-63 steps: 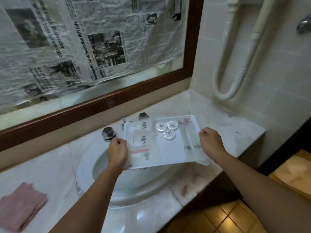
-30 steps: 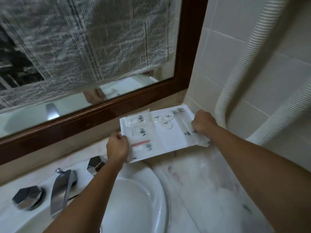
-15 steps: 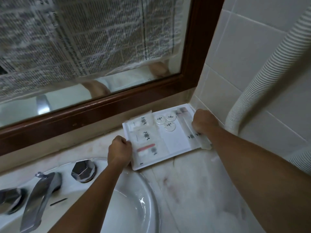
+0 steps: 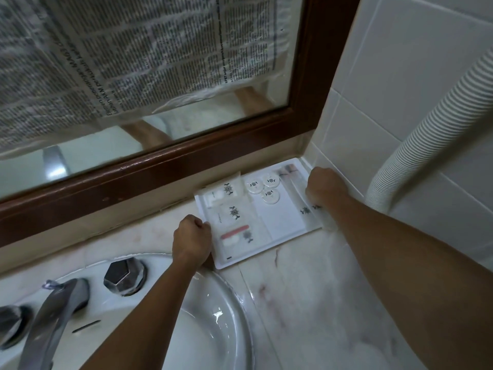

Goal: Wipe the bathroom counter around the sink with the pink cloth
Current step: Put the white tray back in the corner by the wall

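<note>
A white amenity tray point(image 4: 282, 222) lies flat on the marble counter point(image 4: 298, 297) in the back right corner, against the tiled wall. It carries sealed toiletry packets and three round white discs. My left hand point(image 4: 190, 240) grips the tray's left edge. My right hand point(image 4: 324, 189) holds its right edge, fingers curled. The white sink point(image 4: 226, 316) is at the lower left, with a chrome faucet point(image 4: 50, 316) and a faceted chrome knob point(image 4: 124, 276). The pink cloth is out of view.
A mirror in a dark wooden frame point(image 4: 165, 166) runs along the back, partly covered with newspaper point(image 4: 133, 54). A white ribbed hose point(image 4: 421, 129) hangs on the tiled wall at right. A second chrome knob point(image 4: 9, 324) sits at the far left.
Both hands carried the tray from above the sink to the right and set it down in the back corner of the counter. The view swung right, so the pink cloth left the frame.
</note>
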